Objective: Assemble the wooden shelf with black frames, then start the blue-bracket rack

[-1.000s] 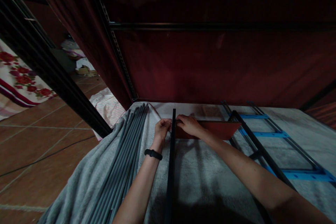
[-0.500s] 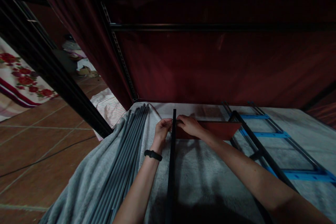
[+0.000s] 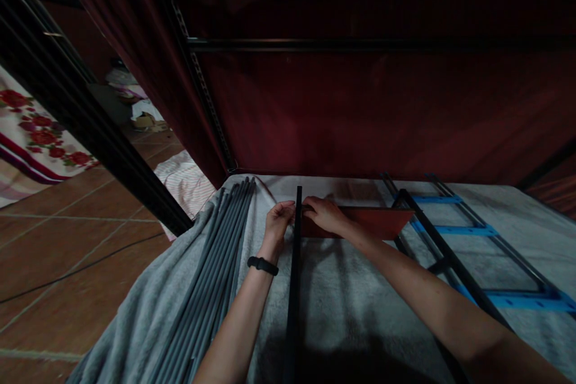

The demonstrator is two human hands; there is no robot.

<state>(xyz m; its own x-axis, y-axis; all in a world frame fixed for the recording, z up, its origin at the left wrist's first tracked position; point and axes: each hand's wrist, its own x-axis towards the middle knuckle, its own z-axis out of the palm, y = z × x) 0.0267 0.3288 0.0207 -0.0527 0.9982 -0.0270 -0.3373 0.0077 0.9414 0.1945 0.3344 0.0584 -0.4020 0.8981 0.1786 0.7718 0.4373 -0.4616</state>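
Observation:
A narrow black metal bar (image 3: 294,276) stands on edge between my two hands. On its left side, my left hand (image 3: 278,221) has its fingertips pinched close against the bar near the far end; whatever lies between them is too small to make out. My right hand (image 3: 321,213) is on the other side, fingers curled where the bar meets a reddish-brown board (image 3: 378,222). The right fingertips are partly hidden. From the bar the board runs right to a second black frame piece (image 3: 443,249).
Grey tubes (image 3: 220,258) lie in a bundle to the left on a grey blanket (image 3: 148,306). Blue-and-black frames (image 3: 468,231) rest at the right. Behind hangs a dark red curtain (image 3: 342,114); a black post (image 3: 112,144) slants at the left, beside the tiled floor (image 3: 67,264).
Both hands stay in place at the bar, with only a slight shift of the left fingers. The bar and board have not visibly moved.

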